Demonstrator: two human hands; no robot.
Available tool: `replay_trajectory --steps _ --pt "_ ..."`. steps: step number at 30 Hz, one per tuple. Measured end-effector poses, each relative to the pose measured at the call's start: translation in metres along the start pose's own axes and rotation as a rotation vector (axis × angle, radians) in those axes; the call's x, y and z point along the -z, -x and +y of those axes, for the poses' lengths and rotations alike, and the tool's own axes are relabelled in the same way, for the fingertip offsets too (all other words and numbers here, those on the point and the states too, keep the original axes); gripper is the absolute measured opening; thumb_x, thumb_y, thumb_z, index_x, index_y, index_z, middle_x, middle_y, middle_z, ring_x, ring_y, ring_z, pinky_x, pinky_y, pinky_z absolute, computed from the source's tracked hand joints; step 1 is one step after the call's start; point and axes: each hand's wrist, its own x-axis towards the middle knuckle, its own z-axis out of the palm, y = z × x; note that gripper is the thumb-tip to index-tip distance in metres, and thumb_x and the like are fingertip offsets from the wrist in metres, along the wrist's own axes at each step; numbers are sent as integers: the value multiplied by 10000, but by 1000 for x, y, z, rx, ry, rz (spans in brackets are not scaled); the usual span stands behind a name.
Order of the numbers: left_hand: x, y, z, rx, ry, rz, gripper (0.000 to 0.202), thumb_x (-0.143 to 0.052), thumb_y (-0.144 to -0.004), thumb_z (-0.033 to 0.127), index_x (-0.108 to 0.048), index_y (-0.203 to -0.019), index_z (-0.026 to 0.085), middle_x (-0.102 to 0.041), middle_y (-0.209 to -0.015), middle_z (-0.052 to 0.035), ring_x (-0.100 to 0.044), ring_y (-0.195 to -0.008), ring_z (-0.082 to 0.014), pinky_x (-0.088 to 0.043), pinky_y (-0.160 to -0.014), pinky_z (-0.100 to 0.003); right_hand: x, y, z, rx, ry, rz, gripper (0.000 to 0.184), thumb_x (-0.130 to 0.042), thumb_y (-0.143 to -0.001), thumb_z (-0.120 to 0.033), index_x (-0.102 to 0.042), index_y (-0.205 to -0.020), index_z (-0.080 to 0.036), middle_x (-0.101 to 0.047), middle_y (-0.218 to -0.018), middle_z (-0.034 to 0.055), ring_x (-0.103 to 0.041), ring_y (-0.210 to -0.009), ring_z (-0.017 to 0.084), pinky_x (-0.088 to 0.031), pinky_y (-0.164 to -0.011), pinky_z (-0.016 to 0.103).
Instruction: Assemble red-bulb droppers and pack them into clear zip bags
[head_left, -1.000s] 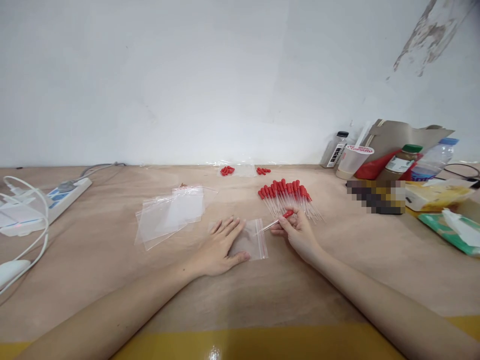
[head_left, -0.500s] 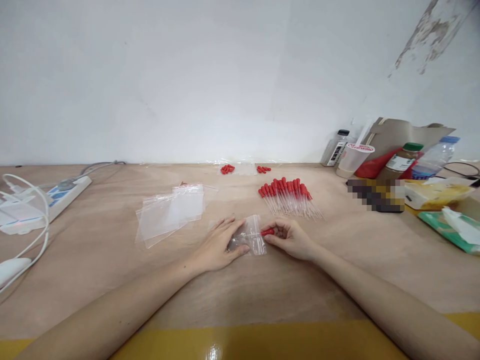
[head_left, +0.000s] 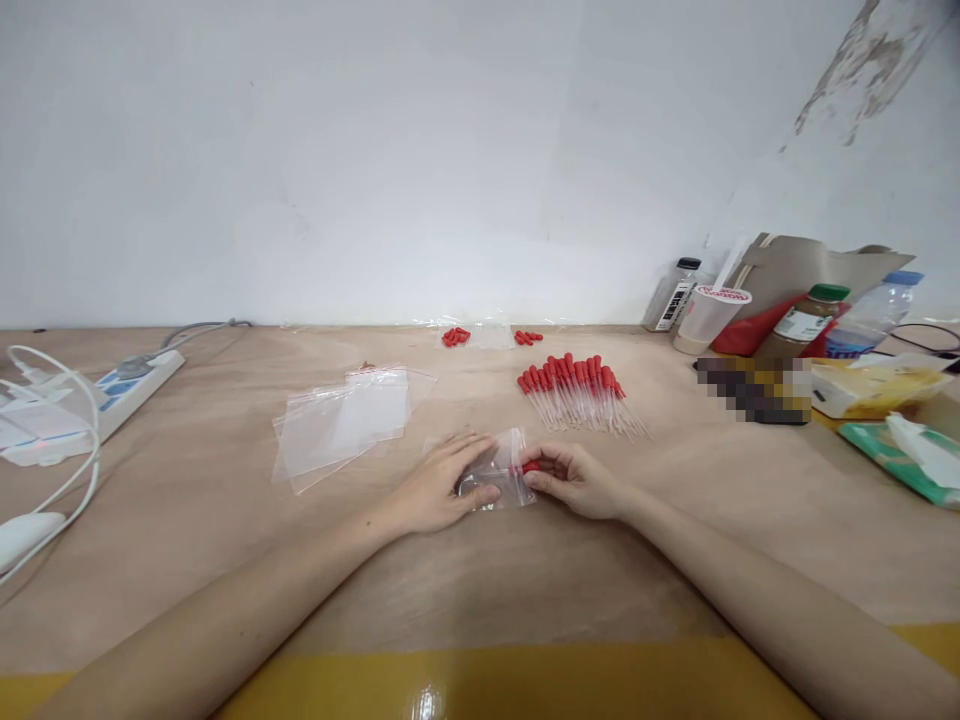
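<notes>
Under my left hand (head_left: 450, 483) lies a clear zip bag (head_left: 514, 490) on the table. The fingers are stretched out over its upper edge, with the thumb apart on its lower part. My right hand (head_left: 574, 480), closed in a pinch, holds a dropper (head_left: 531, 467) by its red bulb at the bag's right end. The dropper points left into the bag; its thin stem is hard to make out through the plastic. Behind my right hand lies a pile of droppers (head_left: 574, 385) with red bulbs and clear stems. Flat clear bags (head_left: 322, 430) overlap to the left.
Near the wall lie loose red bulbs (head_left: 455, 338) and more clear plastic (head_left: 491, 337). A power strip (head_left: 142, 385) with white cables is on the left. To the right stand bottles (head_left: 802, 320) and a plastic cup (head_left: 709, 315), with a green tissue pack (head_left: 900, 460) nearer.
My right hand has moved the dropper slightly left, so that its red bulb now reaches the bag's mouth. My left hand stays on the bag.
</notes>
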Motion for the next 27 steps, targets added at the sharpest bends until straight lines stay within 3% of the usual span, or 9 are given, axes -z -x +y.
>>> replay_trajectory --steps 7,11,14,18,22,24,27 --pt "21 8 -23 -70 103 -111 482 -498 -821 440 -438 -1257 244 -461 -1301 -39 -429 -1186 -202 -363 -978 -357 17 -1 9 -57 -81 193 242 -663 -663 -319 -567 -833 -177 -636 -753 13 -595 -694 124 -470 -654 270" --pt "20 11 -29 -103 105 -83 455 -534 -802 424 -488 -1216 240 -468 -1286 -54 -431 -1179 -203 -349 -987 -356 14 -4 8 -101 -51 196 224 -676 -629 -362 -616 -702 -159 -649 -666 22 -579 -591 124 -459 -576 261" --pt "17 11 -29 -85 92 -31 396 -557 -780 440 -571 -1119 235 -515 -1198 -57 -488 -1096 -201 -411 -915 -320 8 -5 4 -81 31 196 235 -636 -662 -396 -656 -680 -163 -667 -687 33 -576 -594 140 -448 -544 261" --pt "16 12 -28 -58 78 9 366 -560 -773 453 -608 -1060 231 -562 -1107 -47 -545 -991 -185 -455 -834 -291 5 -4 1 -48 184 196 228 -566 -725 -372 -672 -724 -171 -666 -702 24 -561 -593 139 -437 -546 258" --pt "17 14 -29 -72 92 -20 357 -507 -814 430 -586 -1109 245 -552 -1182 -48 -519 -1074 -192 -441 -887 -323 17 -1 5 -22 239 186 220 -506 -760 -327 -666 -831 -193 -665 -770 13 -580 -675 149 -455 -626 281" --pt "19 14 -31 -114 86 -59 395 -512 -809 429 -552 -1159 251 -519 -1238 -50 -481 -1133 -207 -400 -945 -367 30 -5 7 -83 273 276 211 -536 -728 -319 -648 -844 -182 -660 -751 19 -578 -644 150 -456 -592 276" --pt "21 14 -31 -161 69 -96 456 -537 -790 430 -510 -1208 249 -478 -1285 -57 -432 -1185 -224 -334 -1003 -410 56 -21 4 -152 504 499 142 -567 -687 -289 -617 -740 -167 -644 -688 30 -573 -613 153 -444 -578 267"
